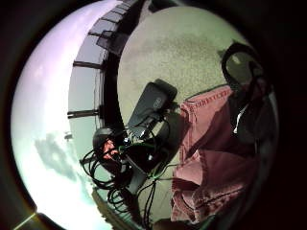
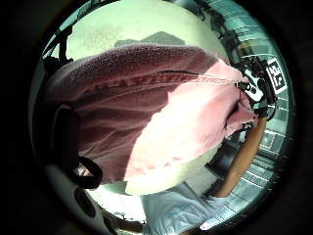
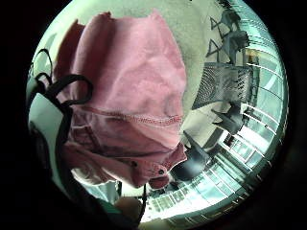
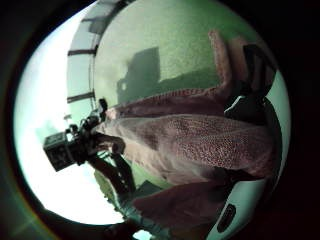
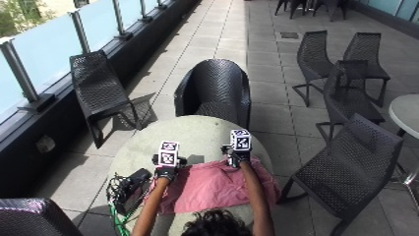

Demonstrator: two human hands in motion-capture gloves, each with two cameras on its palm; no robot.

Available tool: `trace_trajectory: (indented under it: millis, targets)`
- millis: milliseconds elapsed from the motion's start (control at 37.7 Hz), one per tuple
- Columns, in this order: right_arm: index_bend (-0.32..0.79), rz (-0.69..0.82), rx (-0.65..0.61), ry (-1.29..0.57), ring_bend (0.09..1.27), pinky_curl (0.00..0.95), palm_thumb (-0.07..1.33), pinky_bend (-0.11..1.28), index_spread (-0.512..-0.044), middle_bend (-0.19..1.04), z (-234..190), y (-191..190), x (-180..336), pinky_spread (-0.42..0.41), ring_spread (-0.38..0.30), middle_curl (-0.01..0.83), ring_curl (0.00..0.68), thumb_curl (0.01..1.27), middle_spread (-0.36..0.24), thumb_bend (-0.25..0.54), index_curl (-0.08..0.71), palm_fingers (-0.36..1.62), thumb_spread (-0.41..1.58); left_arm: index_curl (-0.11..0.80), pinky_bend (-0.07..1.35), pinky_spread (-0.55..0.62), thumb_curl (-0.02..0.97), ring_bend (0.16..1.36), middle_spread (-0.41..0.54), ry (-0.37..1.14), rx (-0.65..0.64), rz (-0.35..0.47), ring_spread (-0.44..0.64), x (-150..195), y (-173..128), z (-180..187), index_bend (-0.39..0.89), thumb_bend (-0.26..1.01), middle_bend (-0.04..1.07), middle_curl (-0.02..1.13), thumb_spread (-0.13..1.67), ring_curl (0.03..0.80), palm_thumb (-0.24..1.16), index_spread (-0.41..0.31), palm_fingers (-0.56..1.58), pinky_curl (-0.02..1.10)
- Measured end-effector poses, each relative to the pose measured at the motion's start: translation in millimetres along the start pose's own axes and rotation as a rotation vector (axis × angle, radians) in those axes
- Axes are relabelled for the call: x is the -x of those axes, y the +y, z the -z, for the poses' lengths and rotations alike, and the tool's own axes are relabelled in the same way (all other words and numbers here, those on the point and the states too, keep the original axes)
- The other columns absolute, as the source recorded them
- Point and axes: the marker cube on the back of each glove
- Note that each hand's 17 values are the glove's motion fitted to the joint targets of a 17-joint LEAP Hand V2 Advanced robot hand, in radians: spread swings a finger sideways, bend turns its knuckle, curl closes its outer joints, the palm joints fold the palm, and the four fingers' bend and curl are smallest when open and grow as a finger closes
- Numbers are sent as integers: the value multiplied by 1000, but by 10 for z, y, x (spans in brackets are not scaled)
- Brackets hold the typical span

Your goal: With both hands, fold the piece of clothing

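Presently the pink garment (image 5: pixel 213 187) lies on the round table (image 5: pixel 196 130) before the person. The left hand (image 5: pixel 166 172) and right hand (image 5: pixel 237 158) each grasp its far edge. A black device (image 5: pixel 134 183) with cables sits beside it.

Sunlit terrace w/ grey tiled floor (image 5: pixel 262 54). Glass railing (image 5: pixel 39 44) along left side. Black wicker chairs (image 5: pixel 216 91) around round table (image 5: pixel 196 132).
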Motion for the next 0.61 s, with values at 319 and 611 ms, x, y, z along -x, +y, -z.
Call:
trace_trajectory:
  millis: [319,611]
  targets:
    - [102,-9,-310,-21,833,459,898,667,-317,602,-54,303,-155,-268,-232,512,496,317,-218,4,359,1132,1082,467,287,-235,271,928,-346,16,-33,76,-351,34,106,-237,269,56,605,574,1441,541,685,-316,1103,476]
    - [187,-419,-480,-489,424,412,754,510,-333,338,-658,1367,-1328,30,-75,430,382,320,-157,-57,388,485,1076,398,346,57,263,643,-180,-69,-449,27,-133,-201,225,-278,119,21,255,476,1422,435,656,-169,484,483]
